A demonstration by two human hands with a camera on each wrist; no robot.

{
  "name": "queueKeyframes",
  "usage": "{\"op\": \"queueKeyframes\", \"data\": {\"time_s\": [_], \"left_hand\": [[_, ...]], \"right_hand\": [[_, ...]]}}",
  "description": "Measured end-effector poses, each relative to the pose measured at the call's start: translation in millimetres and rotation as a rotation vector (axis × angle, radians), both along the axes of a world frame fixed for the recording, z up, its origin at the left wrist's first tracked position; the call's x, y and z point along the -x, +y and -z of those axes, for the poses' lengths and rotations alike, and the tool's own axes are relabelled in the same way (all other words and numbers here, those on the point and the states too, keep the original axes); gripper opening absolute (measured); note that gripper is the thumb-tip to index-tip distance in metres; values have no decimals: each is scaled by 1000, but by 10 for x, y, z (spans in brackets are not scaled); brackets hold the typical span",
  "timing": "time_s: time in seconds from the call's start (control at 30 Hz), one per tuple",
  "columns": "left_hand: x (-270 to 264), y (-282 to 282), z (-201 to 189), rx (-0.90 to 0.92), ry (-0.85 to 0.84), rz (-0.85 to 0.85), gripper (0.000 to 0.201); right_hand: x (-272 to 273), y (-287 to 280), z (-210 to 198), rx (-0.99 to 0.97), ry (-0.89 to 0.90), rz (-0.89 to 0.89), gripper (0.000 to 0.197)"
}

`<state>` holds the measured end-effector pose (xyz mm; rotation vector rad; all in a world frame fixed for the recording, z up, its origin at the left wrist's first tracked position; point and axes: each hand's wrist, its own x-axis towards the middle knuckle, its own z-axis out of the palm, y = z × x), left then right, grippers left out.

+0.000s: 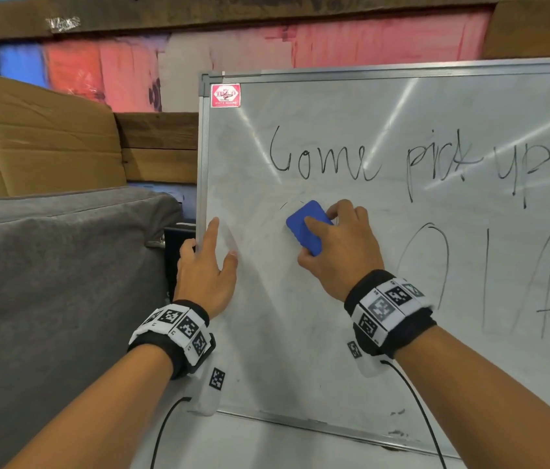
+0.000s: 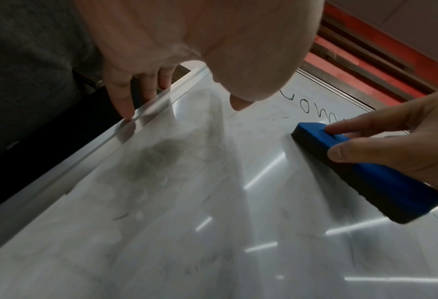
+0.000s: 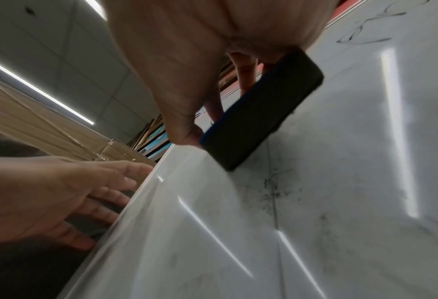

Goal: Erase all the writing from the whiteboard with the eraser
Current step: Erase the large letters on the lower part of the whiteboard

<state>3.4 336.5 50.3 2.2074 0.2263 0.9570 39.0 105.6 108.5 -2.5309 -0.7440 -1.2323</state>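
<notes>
The right hand (image 1: 341,252) gripped the blue eraser (image 1: 304,225), pressed to the whiteboard (image 1: 300,333) below "Come". The left hand (image 1: 204,275) clasped its left frame (image 1: 203,164). The left area was wiped; the top line (image 1: 409,160) and large lower letters (image 1: 490,275) remained. Progress judged early.

Right part of whiteboard (image 1: 300,333) off-frame.

blue eraser (image 1: 307,226), black-scrawled whiteboard (image 1: 300,316)
</notes>
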Motion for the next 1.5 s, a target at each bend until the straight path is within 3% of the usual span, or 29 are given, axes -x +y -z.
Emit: {"op": "queueKeyframes", "data": {"time_s": [0.23, 0.47, 0.73, 1.03, 1.33, 1.5], "left_hand": [[0, -56, 2, -3, -20, -10, 65], [4, 3, 48, -16, -17, 13, 64], [36, 30, 71, -43, 2, 24, 61], [-7, 59, 158, -75, 19, 17, 56], [63, 5, 108, -51, 12, 7, 51], [55, 8, 126, -58, 21, 9, 51]], "right_hand": [[-20, 303, -179, 14, -20, -42, 23], [80, 346, 196, 115, 37, -52, 28], [19, 334, -234, -68, 44, -27, 35], [266, 207, 483, 1, 200, 29, 33], [97, 89, -295, -165, 144, 61, 55], [195, 130, 51, -131, 183, 38, 48]]}}
